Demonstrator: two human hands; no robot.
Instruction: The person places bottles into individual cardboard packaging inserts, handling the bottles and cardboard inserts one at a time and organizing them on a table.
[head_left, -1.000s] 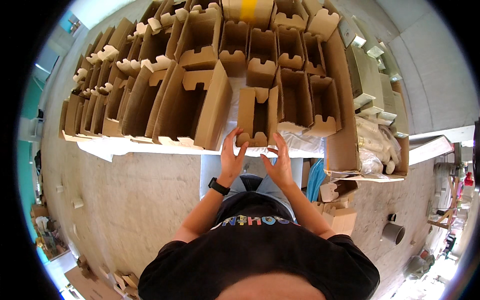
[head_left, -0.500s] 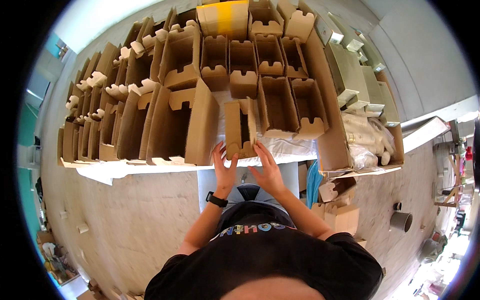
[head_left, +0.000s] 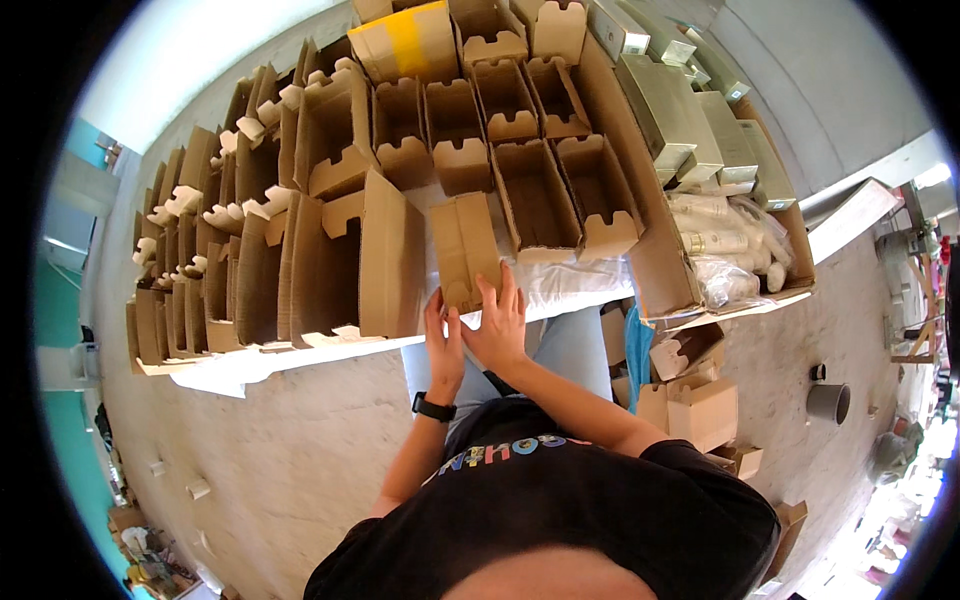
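Box (head_left: 464,240), open before, now looks mostly closed, left hand (head_left: 444,346) and right hand (head_left: 499,334) lightly spread at its near end.

Near end of sm. box (head_left: 465,240) is taken up by L hand (head_left: 444,340) and R hand (head_left: 500,325). L side is hemmed in by tall box (head_left: 393,262), w/ only narrow strip betw.; far side is blocked by open-box row (head_left: 463,170). Free room is offered over white cloth (head_left: 575,287), R of sm. box, bounded by lg. carton (head_left: 645,215).
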